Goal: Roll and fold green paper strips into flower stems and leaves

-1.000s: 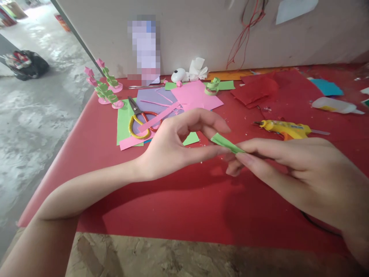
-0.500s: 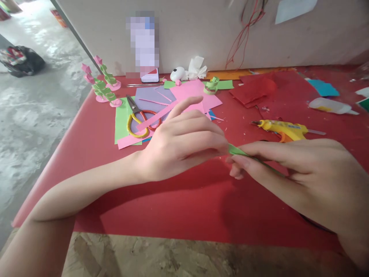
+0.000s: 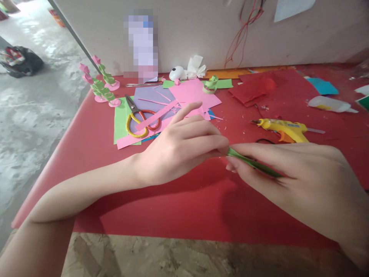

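Two hands (image 3: pixel 184 150) (image 3: pixel 294 173) pinch one thin, folded green paper strip (image 3: pixel 250 162).

Red table (image 3: pixel 115 200), pale wall (image 3: pixel 187 34)

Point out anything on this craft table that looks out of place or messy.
The glue bottle lies tipped on its side at the far right. Small paper scraps litter the red table near the pink sheets. Nothing looks spilled.

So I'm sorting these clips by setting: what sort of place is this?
Probably a home or workshop craft table: coloured paper sheets, scissors and a yellow glue gun lie on a red tabletop, beside finished paper flowers.
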The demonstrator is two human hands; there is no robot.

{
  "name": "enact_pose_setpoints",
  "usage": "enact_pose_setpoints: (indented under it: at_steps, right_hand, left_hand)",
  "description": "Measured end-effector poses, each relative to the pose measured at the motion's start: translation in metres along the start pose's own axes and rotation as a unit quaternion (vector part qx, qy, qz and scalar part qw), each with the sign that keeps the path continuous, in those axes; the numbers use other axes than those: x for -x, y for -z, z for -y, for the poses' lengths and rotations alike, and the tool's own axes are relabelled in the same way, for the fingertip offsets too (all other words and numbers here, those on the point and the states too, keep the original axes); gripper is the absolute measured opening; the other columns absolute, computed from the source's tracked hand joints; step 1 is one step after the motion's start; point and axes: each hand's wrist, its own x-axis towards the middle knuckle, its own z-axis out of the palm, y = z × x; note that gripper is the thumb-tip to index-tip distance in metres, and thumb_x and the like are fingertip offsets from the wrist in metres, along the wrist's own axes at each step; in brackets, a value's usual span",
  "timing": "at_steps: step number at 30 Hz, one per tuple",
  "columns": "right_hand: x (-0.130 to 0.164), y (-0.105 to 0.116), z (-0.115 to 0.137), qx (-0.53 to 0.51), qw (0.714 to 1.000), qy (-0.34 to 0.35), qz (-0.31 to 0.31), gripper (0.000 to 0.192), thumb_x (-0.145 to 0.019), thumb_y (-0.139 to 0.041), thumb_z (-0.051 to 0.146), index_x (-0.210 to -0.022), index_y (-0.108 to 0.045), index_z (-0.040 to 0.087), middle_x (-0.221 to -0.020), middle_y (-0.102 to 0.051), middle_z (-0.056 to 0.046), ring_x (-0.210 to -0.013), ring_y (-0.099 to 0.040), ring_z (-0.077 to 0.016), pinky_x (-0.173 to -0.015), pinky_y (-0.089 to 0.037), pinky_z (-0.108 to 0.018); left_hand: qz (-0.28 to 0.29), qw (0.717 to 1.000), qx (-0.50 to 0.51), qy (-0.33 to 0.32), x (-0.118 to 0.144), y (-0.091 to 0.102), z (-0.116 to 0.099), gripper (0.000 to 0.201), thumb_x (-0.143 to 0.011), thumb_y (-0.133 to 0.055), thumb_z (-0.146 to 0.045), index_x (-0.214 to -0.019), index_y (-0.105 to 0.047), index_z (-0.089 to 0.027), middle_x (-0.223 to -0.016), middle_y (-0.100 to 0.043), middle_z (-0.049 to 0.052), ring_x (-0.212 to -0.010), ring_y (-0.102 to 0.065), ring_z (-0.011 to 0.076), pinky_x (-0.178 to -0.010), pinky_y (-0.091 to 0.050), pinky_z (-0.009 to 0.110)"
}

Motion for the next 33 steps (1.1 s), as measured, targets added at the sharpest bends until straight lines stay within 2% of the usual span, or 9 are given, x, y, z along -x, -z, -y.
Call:
enact_pose_setpoints:
  at_steps: [3, 6, 11, 14, 20, 24, 29, 33]
  right_hand:
    - [-0.0002, -0.0007, -0.0006, -0.007, 1.000, 0.004, 0.005, 0.028, -0.089, -0.042, 0.014, -0.064, -0.053, 0.019, -0.050, -0.056, 0.004, -0.040, -0.046, -0.0060, -0.044, -0.034, -0.022]
    - [0.0006, -0.0022, -0.0001, 0.000, 1.000, 0.004, 0.009, 0.030, -0.090, -0.042, 0.015, -0.062, -0.053, 0.019, -0.049, -0.056, 0.004, -0.039, -0.044, -0.0060, -0.045, -0.034, -0.021]
    - [0.0025, -0.0045, -0.0007, 0.006, 1.000, -0.003, 0.008, 0.030, -0.090, -0.044, 0.017, -0.062, -0.056, 0.019, -0.052, -0.058, 0.003, -0.042, -0.048, -0.0067, -0.044, -0.034, -0.022]
    - [0.0024, -0.0042, -0.0016, -0.004, 1.000, -0.001, 0.012, 0.029, -0.089, -0.045, 0.016, -0.063, -0.058, 0.019, -0.054, -0.060, 0.004, -0.044, -0.051, -0.0067, -0.044, -0.035, -0.021]
    - [0.0019, -0.0012, -0.0004, -0.027, 1.000, -0.003, 0.015, 0.032, -0.090, -0.043, 0.017, -0.062, -0.057, 0.019, -0.053, -0.061, 0.003, -0.043, -0.052, -0.0074, -0.043, -0.034, -0.022]
    - [0.0018, 0.0012, -0.0010, -0.048, 0.999, -0.004, 0.015, 0.025, -0.090, -0.043, 0.017, -0.072, -0.060, 0.019, -0.054, -0.062, 0.003, -0.045, -0.054, -0.0075, -0.043, -0.036, -0.021]
    - [-0.0034, 0.0022, -0.0023, -0.099, 0.994, 0.005, 0.041, 0.023, -0.088, -0.045, 0.010, -0.071, -0.058, 0.019, -0.059, -0.064, 0.005, -0.046, -0.053, -0.0034, -0.045, -0.038, -0.015]
    - [-0.0056, 0.0049, -0.0035, -0.126, 0.990, -0.006, 0.059, 0.027, -0.089, -0.045, 0.013, -0.066, -0.058, 0.018, -0.058, -0.064, 0.005, -0.041, -0.047, -0.0024, -0.041, -0.035, -0.015]
  left_hand:
    - [-0.006, 1.000, -0.008, 0.005, 0.0016, -0.0005, -0.0016, 0.013, -0.089, -0.049, -0.016, -0.082, -0.060, -0.020, -0.076, -0.067, -0.002, -0.072, -0.061, 0.0067, -0.109, -0.042, 0.041]
    - [0.009, 0.999, -0.006, 0.038, 0.0022, 0.0006, -0.0044, 0.011, -0.087, -0.051, -0.013, -0.082, -0.059, -0.018, -0.078, -0.067, -0.001, -0.073, -0.061, 0.0072, -0.110, -0.040, 0.042]
    - [0.033, 0.994, 0.032, 0.104, 0.0012, 0.0018, -0.0075, 0.007, -0.084, -0.055, -0.013, -0.079, -0.059, -0.017, -0.077, -0.068, -0.003, -0.074, -0.062, 0.0061, -0.108, -0.041, 0.036]
    - [0.035, 0.986, 0.082, 0.141, 0.0005, 0.0014, -0.0070, 0.007, -0.081, -0.058, -0.011, -0.077, -0.059, -0.016, -0.075, -0.068, -0.004, -0.072, -0.063, 0.0063, -0.100, -0.047, 0.031]
    - [0.012, 0.955, 0.212, 0.205, -0.0020, 0.0002, -0.0074, 0.009, -0.077, -0.062, -0.008, -0.077, -0.057, -0.015, -0.076, -0.066, -0.003, -0.072, -0.062, 0.0068, -0.073, -0.055, 0.021]
    - [-0.024, 0.936, 0.290, 0.196, -0.0017, -0.0016, -0.0080, 0.018, -0.073, -0.064, -0.006, -0.083, -0.052, -0.016, -0.081, -0.062, 0.000, -0.073, -0.060, 0.0079, -0.069, -0.056, 0.021]
    - [-0.015, 0.918, 0.349, 0.186, -0.0005, -0.0015, -0.0091, 0.025, -0.071, -0.061, 0.000, -0.086, -0.049, -0.016, -0.084, -0.059, 0.000, -0.075, -0.061, 0.0059, -0.074, -0.057, 0.020]
    - [-0.004, 0.928, 0.336, 0.163, -0.0005, -0.0006, -0.0083, 0.025, -0.072, -0.059, 0.000, -0.087, -0.049, -0.018, -0.084, -0.061, -0.002, -0.071, -0.061, 0.0049, -0.073, -0.058, 0.020]
